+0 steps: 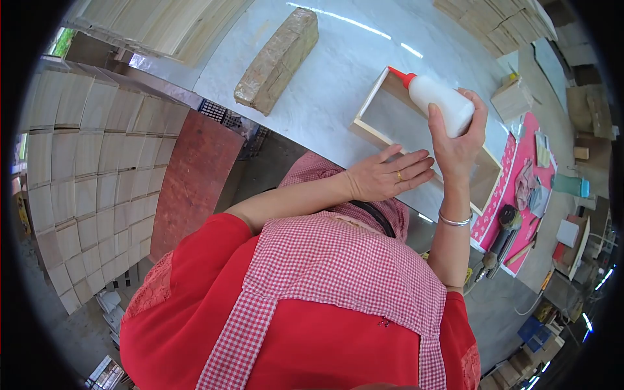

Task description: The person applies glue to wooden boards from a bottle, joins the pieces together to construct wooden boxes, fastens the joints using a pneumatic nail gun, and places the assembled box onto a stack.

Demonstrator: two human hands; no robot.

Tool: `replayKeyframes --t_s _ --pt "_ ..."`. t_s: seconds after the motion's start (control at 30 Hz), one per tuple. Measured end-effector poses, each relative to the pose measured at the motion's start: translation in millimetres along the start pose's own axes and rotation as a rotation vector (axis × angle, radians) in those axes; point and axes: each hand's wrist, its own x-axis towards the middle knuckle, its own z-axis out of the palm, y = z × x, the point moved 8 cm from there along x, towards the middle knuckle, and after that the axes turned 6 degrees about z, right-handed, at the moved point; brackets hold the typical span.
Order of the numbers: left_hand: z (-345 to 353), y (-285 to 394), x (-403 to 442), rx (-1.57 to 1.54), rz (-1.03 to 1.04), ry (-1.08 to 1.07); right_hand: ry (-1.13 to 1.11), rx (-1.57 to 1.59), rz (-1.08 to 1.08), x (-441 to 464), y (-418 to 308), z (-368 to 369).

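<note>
My right hand point(460, 140) is wrapped round a white squeeze bottle point(442, 101) with a red nozzle. The bottle is tilted, its tip at the far left corner of a wooden frame point(374, 133) on the pale tabletop. Fingers extended, my left hand point(393, 174) lies over the near side of the frame and holds nothing that shows. Beyond the frame's left end lies a long block wrapped in clear film point(278, 62).
Stacked wooden boxes point(97, 156) rise at the left beside a reddish board point(195, 172). More wood point(491, 23) is piled at the far right. A power tool point(504, 237) and cloths point(525, 185) lie on a pink sheet point(489, 224) at the right.
</note>
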Motion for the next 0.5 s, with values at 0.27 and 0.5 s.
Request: replayKeyframes --t_s 0.27,0.5 --pt "-1 0 0 -0.020 0.008 -0.021 0.039 -0.068 0.009 -6 9 -25" --pt "-3 -1 2 -0.014 -0.001 -0.028 0.071 -0.164 0.090 -21 15 -67"
